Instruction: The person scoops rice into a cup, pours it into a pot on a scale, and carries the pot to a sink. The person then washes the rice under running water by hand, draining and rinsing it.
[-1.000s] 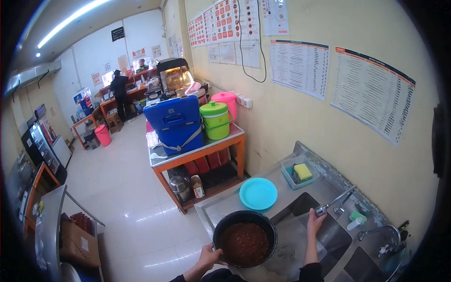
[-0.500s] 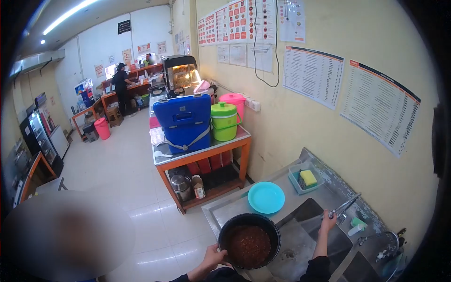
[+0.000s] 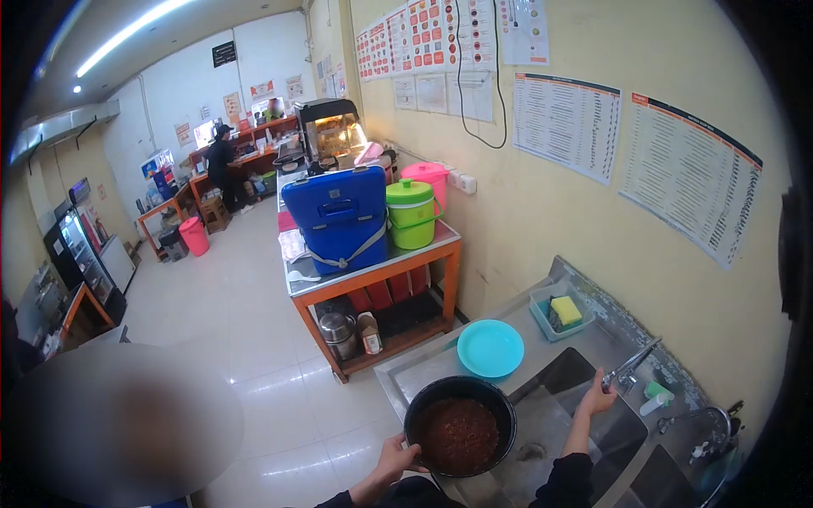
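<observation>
Wall sheets (image 3: 566, 127) hang, illegible; the left hand (image 3: 396, 460) grips a black pot (image 3: 461, 387).

Cool white light fills the room from a fluorescent tube (image 3: 134, 35) in the upper left and a small round lamp (image 3: 77, 89) near its lower end. The glass food warmer (image 3: 332, 135), upper centre, glows warm yellow, almost washed out along its right side. Pale glare streaks the floor tiles (image 3: 288, 466) at lower middle, and the lower shelf (image 3: 406, 325) sinks into shadow. Black vignetting rounds the frame's edges; wide-angle distortion tilts the printed sheets (image 3: 690, 182) at upper right. A heavy blur smothers the lower left, while the black pot (image 3: 502, 410), lower centre, looks fairly crisp
</observation>
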`<action>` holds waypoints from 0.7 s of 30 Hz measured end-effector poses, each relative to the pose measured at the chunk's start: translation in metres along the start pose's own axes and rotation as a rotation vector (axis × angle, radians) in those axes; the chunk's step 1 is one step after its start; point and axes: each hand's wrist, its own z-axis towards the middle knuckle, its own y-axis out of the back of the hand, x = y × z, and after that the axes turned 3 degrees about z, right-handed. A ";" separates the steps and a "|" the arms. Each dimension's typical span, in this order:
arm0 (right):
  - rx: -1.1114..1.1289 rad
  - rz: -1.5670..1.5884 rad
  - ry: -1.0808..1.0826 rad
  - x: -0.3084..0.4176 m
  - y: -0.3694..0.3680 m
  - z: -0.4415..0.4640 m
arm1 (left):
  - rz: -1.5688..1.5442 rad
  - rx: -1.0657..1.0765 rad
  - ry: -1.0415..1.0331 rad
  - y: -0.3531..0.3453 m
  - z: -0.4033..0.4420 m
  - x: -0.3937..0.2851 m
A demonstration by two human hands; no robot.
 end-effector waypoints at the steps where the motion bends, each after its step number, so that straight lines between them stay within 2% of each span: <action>1: -0.009 0.021 0.011 -0.003 -0.001 0.002 | -0.006 -0.013 -0.009 -0.002 -0.002 -0.001; 10: -0.127 -0.084 0.092 0.003 0.006 -0.007 | -0.047 -0.029 -0.042 0.002 0.004 0.012; 13: -0.006 -0.151 0.052 0.009 0.023 -0.003 | -0.039 -0.018 -0.046 0.001 0.004 0.010; 16: 0.094 -0.081 0.142 0.005 0.048 0.017 | -0.005 -0.017 -0.019 0.001 0.005 0.007; 19: 0.500 0.132 -0.186 0.010 0.092 0.047 | 0.010 0.030 -0.007 -0.001 0.004 0.003; 20: 0.546 0.408 -0.268 -0.004 0.100 0.060 | 0.018 0.042 0.006 -0.002 0.004 0.003; 21: 0.566 0.535 -0.446 0.002 0.111 0.064 | 0.025 0.054 0.018 -0.003 0.005 0.003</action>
